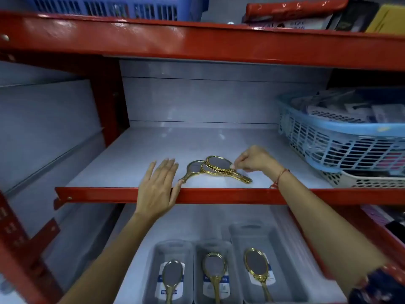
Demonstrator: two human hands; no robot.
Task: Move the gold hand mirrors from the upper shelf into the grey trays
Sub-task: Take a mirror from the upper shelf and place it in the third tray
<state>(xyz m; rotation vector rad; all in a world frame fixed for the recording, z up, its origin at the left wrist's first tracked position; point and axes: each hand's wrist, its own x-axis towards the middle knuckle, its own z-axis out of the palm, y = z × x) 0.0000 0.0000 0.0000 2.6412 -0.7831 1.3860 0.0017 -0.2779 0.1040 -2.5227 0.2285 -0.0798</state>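
Three gold hand mirrors lie overlapping on the white upper shelf (153,145). The topmost mirror (219,164) has its rim pinched by the fingertips of my right hand (255,160). Left of it lies another mirror (194,168), with its handle pointing to the shelf's front edge. My left hand (158,187) rests flat and open on the shelf's red front rail, just left of the mirrors. On the lower shelf stand three grey trays: left tray (153,255), middle tray (198,249) and right tray (278,260). Each holds one gold mirror (256,263).
A light blue basket (341,137) full of packaged goods sits on a white basket (372,182) at the shelf's right end. The red beam (197,42) of the shelf above hangs overhead, with a dark blue basket (114,6) on it. A red upright (109,102) stands at the left.
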